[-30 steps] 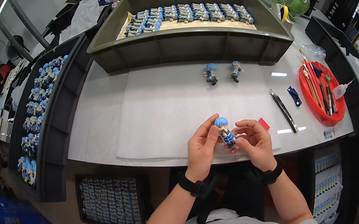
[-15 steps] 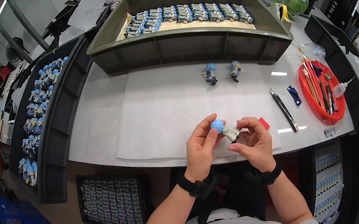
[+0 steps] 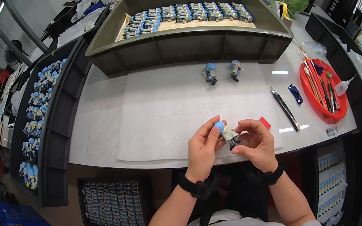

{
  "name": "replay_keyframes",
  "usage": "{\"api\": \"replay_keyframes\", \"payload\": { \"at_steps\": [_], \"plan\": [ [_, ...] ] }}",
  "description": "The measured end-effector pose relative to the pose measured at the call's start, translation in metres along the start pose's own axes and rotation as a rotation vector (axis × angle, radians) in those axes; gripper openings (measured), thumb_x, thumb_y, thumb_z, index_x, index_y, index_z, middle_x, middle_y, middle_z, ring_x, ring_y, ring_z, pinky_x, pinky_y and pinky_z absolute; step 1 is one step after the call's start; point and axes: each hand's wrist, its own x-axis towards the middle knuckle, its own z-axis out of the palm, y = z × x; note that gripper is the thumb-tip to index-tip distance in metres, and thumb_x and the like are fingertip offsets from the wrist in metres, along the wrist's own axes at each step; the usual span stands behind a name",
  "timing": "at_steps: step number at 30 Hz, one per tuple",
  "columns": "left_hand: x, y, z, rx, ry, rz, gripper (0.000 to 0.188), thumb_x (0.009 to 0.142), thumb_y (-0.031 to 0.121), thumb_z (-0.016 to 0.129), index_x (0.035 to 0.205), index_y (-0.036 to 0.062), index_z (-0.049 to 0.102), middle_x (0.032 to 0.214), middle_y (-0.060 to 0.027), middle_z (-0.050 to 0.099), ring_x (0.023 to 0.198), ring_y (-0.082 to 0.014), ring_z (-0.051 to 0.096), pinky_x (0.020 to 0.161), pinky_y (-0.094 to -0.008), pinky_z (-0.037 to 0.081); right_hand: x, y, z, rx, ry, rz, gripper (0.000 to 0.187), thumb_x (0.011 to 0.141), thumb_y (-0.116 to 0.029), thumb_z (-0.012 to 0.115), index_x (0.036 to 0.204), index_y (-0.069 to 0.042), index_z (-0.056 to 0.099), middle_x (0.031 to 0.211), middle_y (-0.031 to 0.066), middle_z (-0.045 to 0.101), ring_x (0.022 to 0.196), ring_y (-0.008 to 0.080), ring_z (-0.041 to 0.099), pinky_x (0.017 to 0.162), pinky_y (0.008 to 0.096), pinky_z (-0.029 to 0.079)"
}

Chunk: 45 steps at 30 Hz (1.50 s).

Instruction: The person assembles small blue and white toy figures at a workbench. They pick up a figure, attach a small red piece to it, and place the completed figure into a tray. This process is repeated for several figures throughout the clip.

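A small figurine (image 3: 230, 136) with light-blue hair, a pale body and dark shoes is held above the near edge of the white table. My left hand (image 3: 201, 153) is closed on its head end, thumb against the blue hair. My right hand (image 3: 259, 144) curls round its lower end, thumb tip by the dark shoes. Part of the figurine's head is hidden by my left fingers. Beyond my hands, two similar blue-haired figurines, one on the left (image 3: 210, 74) and one on the right (image 3: 235, 70), are on the white sheet (image 3: 157, 112).
A large olive bin (image 3: 157, 54) with rows of figurines spans the far side. A dark crate (image 3: 63, 109) of figurines stands left. On the right lie a black-handled tool (image 3: 285, 109), a dark-blue piece (image 3: 296, 94) and a red basket (image 3: 344, 107) with brushes and a squeeze bottle (image 3: 342, 88).
The figurine has turned in my fingers, its shoes swinging down and left so that it stands steeper. At the back, another person's hand has moved mostly out of view.
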Motion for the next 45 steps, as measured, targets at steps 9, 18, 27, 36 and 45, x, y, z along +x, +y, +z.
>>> {"api": "replay_keyframes", "payload": {
  "at_steps": [9, 18, 27, 36, 45],
  "plan": [
    [0.0009, 0.0025, 0.0017, -0.011, 0.039, -0.056, 0.033, 0.094, 0.016, 0.045, 0.121, -0.0037, 0.045, 0.108, -0.0139, 0.057, 0.092, -0.0164, 0.059, 0.079, -0.0273, 0.053, -0.0004, 0.0000, 0.0007, 0.009, 0.005, 0.006, 0.053, 0.064, -0.002, 0.078, 0.111, 0.000, 0.051, 0.101, 0.0053, 0.054, 0.090, 0.0117, 0.052, 0.071, 0.0225, 0.046],
    [0.0015, 0.0002, 0.0006, -0.039, 0.021, -0.045, 0.033, 0.093, 0.015, 0.045, 0.120, -0.0031, 0.046, 0.107, -0.0136, 0.058, 0.091, -0.0162, 0.059, 0.078, -0.0275, 0.053, -0.0006, -0.0008, 0.0006, 0.004, -0.001, 0.023, 0.050, 0.066, -0.002, 0.076, 0.110, 0.001, 0.052, 0.100, 0.0049, 0.054, 0.089, 0.0109, 0.051, 0.072, 0.0218, 0.046],
    [0.0014, -0.0007, -0.0004, -0.057, -0.011, 0.004, 0.030, 0.092, 0.012, 0.047, 0.120, -0.0008, 0.046, 0.111, -0.0109, 0.056, 0.096, -0.0157, 0.057, 0.083, -0.0295, 0.050, -0.0001, -0.0014, -0.0002, -0.056, -0.024, 0.005, 0.048, 0.067, 0.000, 0.075, 0.109, 0.001, 0.051, 0.102, 0.0062, 0.053, 0.087, 0.0122, 0.054, 0.073, 0.0231, 0.047],
    [0.0005, -0.0002, -0.0001, -0.060, -0.032, 0.080, 0.032, 0.092, 0.006, 0.043, 0.124, -0.0006, 0.041, 0.125, -0.0139, 0.046, 0.110, -0.0244, 0.051, 0.094, -0.0360, 0.043, -0.0006, -0.0019, 0.0006, -0.057, -0.029, 0.031, 0.044, 0.072, 0.007, 0.067, 0.111, 0.001, 0.050, 0.101, 0.0055, 0.052, 0.086, 0.0102, 0.053, 0.073, 0.0228, 0.046],
    [-0.0008, 0.0025, -0.0003, -0.053, -0.073, 0.111, 0.033, 0.090, -0.001, 0.041, 0.123, 0.0006, 0.043, 0.125, -0.0104, 0.046, 0.114, -0.0187, 0.049, 0.094, -0.0319, 0.044, -0.0014, -0.0010, 0.0005, -0.012, -0.016, 0.040, 0.039, 0.075, 0.011, 0.059, 0.112, 0.001, 0.050, 0.104, 0.0062, 0.051, 0.091, 0.0113, 0.052, 0.075, 0.0223, 0.044]
  ]
}}
